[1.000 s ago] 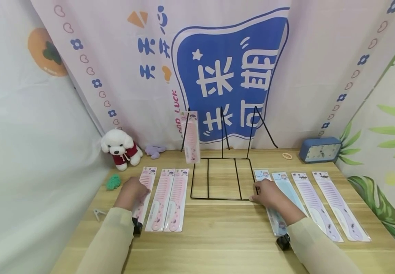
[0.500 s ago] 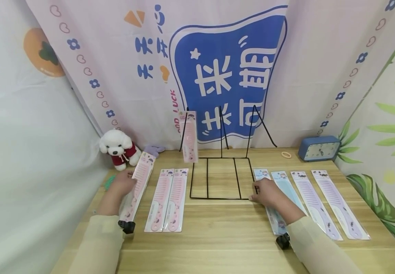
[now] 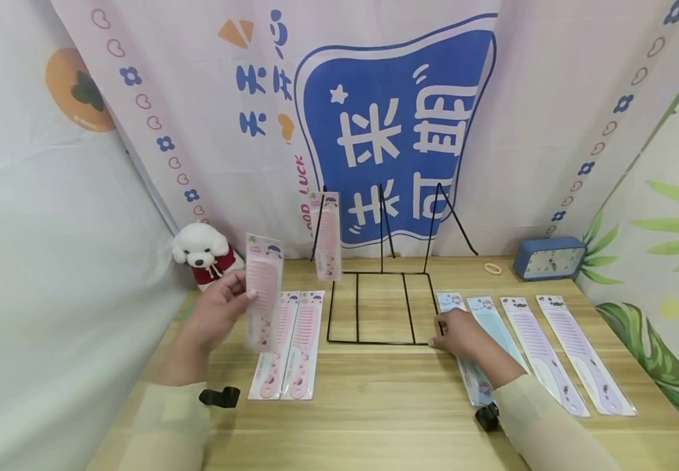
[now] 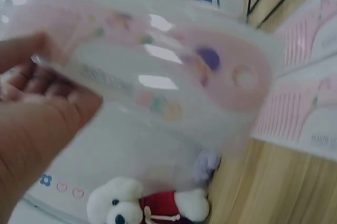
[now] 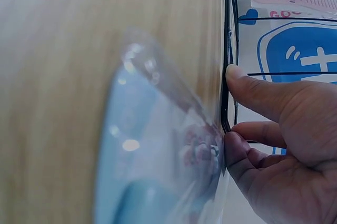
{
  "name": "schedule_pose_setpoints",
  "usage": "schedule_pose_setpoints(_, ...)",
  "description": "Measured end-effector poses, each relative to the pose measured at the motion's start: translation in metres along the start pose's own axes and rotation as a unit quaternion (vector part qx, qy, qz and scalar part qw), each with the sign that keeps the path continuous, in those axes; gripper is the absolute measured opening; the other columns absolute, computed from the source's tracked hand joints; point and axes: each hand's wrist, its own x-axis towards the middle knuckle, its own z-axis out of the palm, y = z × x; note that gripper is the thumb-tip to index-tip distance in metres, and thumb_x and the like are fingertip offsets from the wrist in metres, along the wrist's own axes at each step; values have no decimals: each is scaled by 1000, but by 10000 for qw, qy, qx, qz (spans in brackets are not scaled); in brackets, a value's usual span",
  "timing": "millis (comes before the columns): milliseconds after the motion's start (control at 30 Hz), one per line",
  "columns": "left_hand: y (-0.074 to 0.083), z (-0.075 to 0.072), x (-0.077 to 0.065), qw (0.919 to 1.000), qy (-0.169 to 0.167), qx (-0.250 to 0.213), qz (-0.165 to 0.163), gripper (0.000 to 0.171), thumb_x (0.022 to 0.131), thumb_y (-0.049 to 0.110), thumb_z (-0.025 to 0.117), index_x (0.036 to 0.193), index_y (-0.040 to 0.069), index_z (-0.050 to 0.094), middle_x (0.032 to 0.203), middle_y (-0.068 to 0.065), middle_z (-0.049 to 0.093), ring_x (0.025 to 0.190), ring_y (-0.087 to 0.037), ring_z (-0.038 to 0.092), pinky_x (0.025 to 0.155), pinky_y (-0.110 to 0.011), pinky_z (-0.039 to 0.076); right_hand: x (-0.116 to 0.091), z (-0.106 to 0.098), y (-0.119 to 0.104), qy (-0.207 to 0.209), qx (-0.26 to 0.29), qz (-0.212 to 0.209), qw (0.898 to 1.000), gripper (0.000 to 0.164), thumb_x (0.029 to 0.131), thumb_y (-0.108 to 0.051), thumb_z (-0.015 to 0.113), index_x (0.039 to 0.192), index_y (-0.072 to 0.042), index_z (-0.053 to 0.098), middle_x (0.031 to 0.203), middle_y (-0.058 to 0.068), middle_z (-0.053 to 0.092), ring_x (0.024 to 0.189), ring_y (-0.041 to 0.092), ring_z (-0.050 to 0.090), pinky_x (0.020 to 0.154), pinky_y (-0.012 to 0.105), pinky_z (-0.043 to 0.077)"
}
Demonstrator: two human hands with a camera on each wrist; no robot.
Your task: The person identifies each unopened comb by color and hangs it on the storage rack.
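Left hand (image 3: 220, 310) pinches pink comb pack (image 3: 265, 288); right hand (image 3: 460, 330) grips wire rack (image 3: 382, 235) at four o'clock.
Best: brace rack firmly, hold pack upright.

1. Head view: from high at six o'clock over the desk (image 3: 375, 418), facing twelve and down, wide enough for left hand (image 3: 212, 317) and right hand (image 3: 463, 332).
2. Left wrist view: very near the packaged comb (image 4: 158, 66), turned sideways, desk toward four.
3. Right wrist view: near the right hand, turned oppositely, desk toward nine.
4. All share the wire rack (image 3: 382, 272) and blue print (image 3: 407, 111).
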Motion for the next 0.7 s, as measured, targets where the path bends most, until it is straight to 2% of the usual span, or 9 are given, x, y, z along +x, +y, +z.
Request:
schedule_pose_setpoints(133,0,11,-4,9927,-656,-522,868,23,111,-1,55,133,3,60,121,2,71,109,-10,69,95,-23,61,0,0,0,15,37,-37,10000,24,95,-25,88,93,-10,69,76,4,58,70,19,49,64,36,40)
schedule_pose_setpoints(200,-1,17,-4,9881,-926,-518,1116,21,111,-2,56,128,6,62,117,5,71,107,-10,69,93,-23,61,0,1,1,19,35,-47,10000,24,95,-25,88,92,-10,68,76,4,58,70,19,49,64,36,40)
schedule_pose_setpoints(267,-1,22,-3,9849,-1139,-447,1225,18,110,-3,56,126,3,61,113,4,70,103,-9,67,88,-24,61,0,1,1,26,38,-46,10000,24,95,-25,88,92,-10,68,76,4,57,70,19,49,64,36,40)
schedule_pose_setpoints(400,3,32,2,9845,-1301,-299,1139,15,110,-1,58,124,-7,58,108,2,69,97,-10,65,83,-26,61,2,2,2,48,25,-41,10000,26,95,-25,88,90,-11,67,76,4,57,70,19,49,64,36,39)
schedule_pose_setpoints(700,8,39,4,9912,-1066,-296,733,21,110,3,59,128,-9,57,109,-1,65,99,-12,63,85,-25,59,0,2,3,79,17,-48,10000,26,94,-24,88,88,-11,66,74,4,55,68,19,48,63,35,38)
